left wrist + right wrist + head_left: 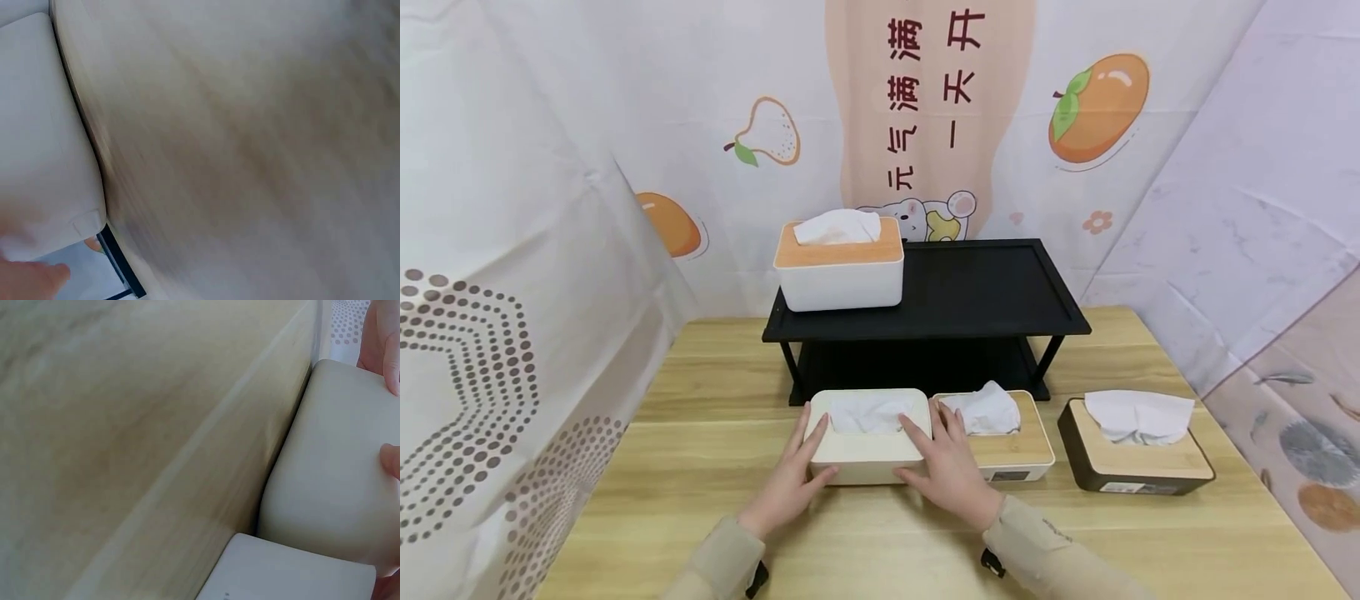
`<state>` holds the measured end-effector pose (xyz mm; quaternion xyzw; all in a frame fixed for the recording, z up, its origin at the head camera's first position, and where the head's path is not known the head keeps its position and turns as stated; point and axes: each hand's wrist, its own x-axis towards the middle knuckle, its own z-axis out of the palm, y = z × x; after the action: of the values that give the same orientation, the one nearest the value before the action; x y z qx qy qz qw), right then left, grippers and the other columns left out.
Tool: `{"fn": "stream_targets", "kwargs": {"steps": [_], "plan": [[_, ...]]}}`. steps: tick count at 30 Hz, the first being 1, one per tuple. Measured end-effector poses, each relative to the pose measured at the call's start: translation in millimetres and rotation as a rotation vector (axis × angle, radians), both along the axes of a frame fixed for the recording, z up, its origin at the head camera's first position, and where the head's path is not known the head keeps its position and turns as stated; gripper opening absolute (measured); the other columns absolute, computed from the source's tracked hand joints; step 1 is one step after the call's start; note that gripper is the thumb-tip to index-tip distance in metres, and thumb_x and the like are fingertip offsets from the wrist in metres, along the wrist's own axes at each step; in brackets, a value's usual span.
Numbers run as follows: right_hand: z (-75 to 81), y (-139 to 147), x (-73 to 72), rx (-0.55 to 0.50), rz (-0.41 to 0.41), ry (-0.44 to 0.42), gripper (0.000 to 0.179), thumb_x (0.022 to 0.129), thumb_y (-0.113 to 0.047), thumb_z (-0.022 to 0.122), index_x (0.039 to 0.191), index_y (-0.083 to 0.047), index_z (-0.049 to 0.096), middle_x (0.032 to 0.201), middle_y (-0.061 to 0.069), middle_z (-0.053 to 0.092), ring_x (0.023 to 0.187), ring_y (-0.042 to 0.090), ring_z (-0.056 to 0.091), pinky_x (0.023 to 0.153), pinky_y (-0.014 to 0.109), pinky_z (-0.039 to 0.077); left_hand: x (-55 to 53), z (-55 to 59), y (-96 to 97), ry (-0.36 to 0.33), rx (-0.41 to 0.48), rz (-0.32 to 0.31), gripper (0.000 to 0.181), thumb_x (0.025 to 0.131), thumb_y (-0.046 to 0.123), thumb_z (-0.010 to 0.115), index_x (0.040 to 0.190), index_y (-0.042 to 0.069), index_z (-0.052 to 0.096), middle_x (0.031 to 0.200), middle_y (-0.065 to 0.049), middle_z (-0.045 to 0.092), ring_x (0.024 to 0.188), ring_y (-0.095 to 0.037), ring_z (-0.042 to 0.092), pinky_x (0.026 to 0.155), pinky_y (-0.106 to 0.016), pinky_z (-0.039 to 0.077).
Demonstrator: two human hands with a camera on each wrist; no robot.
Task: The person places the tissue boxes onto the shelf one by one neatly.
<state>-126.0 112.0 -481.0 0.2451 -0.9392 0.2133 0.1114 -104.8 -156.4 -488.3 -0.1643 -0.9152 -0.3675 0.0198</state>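
Note:
A cream tissue box [868,450] with a white tissue in its top stands on the table in front of the black rack. My left hand [792,487] holds its left end, thumb on the front face and fingers along the side and top edge. My right hand [953,471] grips the right end, thumb at the front and fingers reaching over the top edge. Close beside that hand is a white tissue box with a wooden lid [1011,450]. The right wrist view shows the cream box [325,462] right against the white box [294,572].
A black two-tier rack [977,287] stands behind, with a larger white tissue box with a wooden lid [842,283] on its upper left. To the right sits a dark brown tissue box [1138,458]. Printed cloth [700,83] hangs around the wooden table [700,500].

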Motion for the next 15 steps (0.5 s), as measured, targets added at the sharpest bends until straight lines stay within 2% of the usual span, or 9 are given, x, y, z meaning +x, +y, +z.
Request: {"fn": "stream_targets", "kwargs": {"steps": [6, 11, 15], "plan": [[0.8, -0.8, 1.4, -0.006, -0.008, -0.001, 0.074, 0.076, -0.047, 0.075, 0.139, -0.018, 0.049, 0.143, 0.034, 0.034, 0.133, 0.047, 0.03, 0.108, 0.065, 0.019, -0.2, -5.6, 1.5, 0.045, -0.043, 0.024, 0.084, 0.091, 0.031, 0.063, 0.153, 0.01, 0.01, 0.159, -0.016, -0.001, 0.13, -0.044, 0.039, 0.091, -0.048, 0.048], [1.5, -2.1, 1.5, -0.021, -0.011, -0.005, 0.074, 0.076, -0.046, 0.076, 0.139, -0.018, 0.049, 0.143, 0.035, 0.033, 0.133, 0.048, 0.03, 0.108, 0.066, 0.018, -1.0, -5.9, 2.4, 0.062, -0.025, 0.038, 0.075, 0.088, 0.026, 0.067, 0.151, 0.018, 0.027, 0.158, -0.019, 0.003, 0.12, -0.043, 0.05, 0.081, -0.044, 0.052], [1.1, -4.3, 2.0, -0.03, -0.018, -0.002, 0.075, 0.074, -0.045, 0.077, 0.139, -0.018, 0.05, 0.143, 0.035, 0.033, 0.133, 0.047, 0.03, 0.108, 0.065, 0.019, -0.8, -5.2, 1.2, 0.054, -0.018, 0.041, 0.069, 0.088, 0.026, 0.067, 0.148, 0.022, 0.034, 0.159, -0.016, 0.002, 0.119, -0.041, 0.052, 0.079, -0.038, 0.053]]}}
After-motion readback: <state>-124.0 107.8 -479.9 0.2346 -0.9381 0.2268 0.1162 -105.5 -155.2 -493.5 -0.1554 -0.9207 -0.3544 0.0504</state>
